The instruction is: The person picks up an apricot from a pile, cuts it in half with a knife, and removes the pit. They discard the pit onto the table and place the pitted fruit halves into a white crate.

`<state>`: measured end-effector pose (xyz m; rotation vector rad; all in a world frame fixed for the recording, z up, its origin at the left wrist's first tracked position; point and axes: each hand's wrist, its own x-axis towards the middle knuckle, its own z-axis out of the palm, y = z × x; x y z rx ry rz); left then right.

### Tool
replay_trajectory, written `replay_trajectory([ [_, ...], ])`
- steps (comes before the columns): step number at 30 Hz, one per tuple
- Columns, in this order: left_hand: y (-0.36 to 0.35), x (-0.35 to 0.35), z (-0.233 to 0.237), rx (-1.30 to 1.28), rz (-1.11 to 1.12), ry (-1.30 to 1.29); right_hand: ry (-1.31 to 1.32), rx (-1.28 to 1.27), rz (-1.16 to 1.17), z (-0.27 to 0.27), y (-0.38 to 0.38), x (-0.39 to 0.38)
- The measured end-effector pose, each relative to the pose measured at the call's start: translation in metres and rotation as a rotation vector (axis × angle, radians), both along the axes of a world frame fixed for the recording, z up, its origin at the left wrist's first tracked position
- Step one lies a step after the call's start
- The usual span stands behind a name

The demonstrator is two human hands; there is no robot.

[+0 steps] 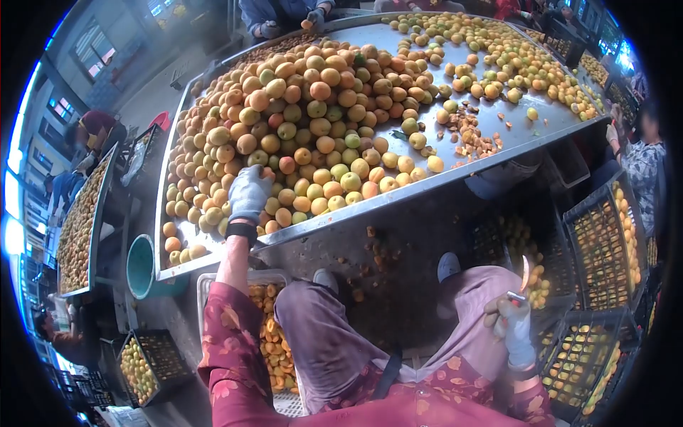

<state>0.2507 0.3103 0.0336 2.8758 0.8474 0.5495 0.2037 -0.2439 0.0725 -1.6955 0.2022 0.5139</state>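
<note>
My left hand [250,193], in a grey-white glove, reaches onto the heap of apricots [306,107] at the near edge of the metal table [320,222]. Its fingers curl round a reddish apricot [267,174], partly hidden by the glove. At the lower right, over my knee, my gloved right hand [511,324] is closed on the handle of a small curved knife [525,277], whose blade points up. Between my left arm and my leg stands a white crate [290,404] with halved orange apricots [276,345] in it.
A teal basin [142,267] stands left of the table. Black crates of fruit [605,242] are stacked at the right, another [165,363] at the lower left. Pits or scraps [473,135] lie on the table. Across it a person's gloved hands [270,28] handle fruit.
</note>
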Motion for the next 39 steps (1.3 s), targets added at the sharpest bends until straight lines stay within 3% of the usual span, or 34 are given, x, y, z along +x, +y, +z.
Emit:
replay_trajectory([
  [3,-0.004,0.003,0.025,-0.135,0.083,-0.053,0.028,-0.008,-0.019,0.001,0.000,0.000],
  [9,0.017,0.059,0.067,0.195,-0.097,-0.498,0.037,-0.056,-0.044,0.006,0.006,0.002],
  [13,0.037,0.116,0.091,0.109,0.059,-0.191,0.005,0.001,-0.033,-0.002,0.000,0.006],
  [14,0.039,0.127,0.097,-0.066,0.126,-0.012,0.027,0.014,-0.037,-0.002,0.000,0.007],
  [17,0.049,0.140,0.071,-0.046,0.154,-0.081,0.039,0.033,-0.042,-0.006,-0.002,0.009],
  [20,0.033,0.124,0.075,-0.102,0.174,-0.134,0.049,0.044,-0.043,-0.004,-0.001,0.006],
  [22,0.041,0.116,0.063,-0.166,0.006,-0.365,0.053,0.050,-0.055,-0.001,-0.002,0.008],
  [26,-0.017,0.062,0.075,-0.720,-0.290,-0.669,0.033,0.053,-0.034,0.001,-0.002,0.006],
  [30,-0.084,-0.003,0.079,-1.318,-0.482,-0.704,0.071,0.039,-0.018,0.006,0.000,0.001],
  [32,-0.081,-0.020,0.019,-0.654,-0.666,-0.620,0.069,0.029,0.002,0.004,-0.003,-0.001],
  [34,-0.154,-0.055,0.069,-2.148,-0.489,-0.892,0.075,0.010,0.051,0.012,0.000,-0.003],
  [35,-0.168,-0.066,0.070,-2.246,-0.395,-0.861,0.074,0.029,0.119,0.016,-0.003,-0.005],
  [36,-0.182,-0.075,0.062,-1.961,-0.581,-0.825,0.082,0.025,0.117,0.014,-0.005,-0.009],
  [39,-0.213,-0.100,0.057,-2.092,-0.713,-0.847,-0.078,0.249,0.288,0.008,-0.011,-0.020],
])
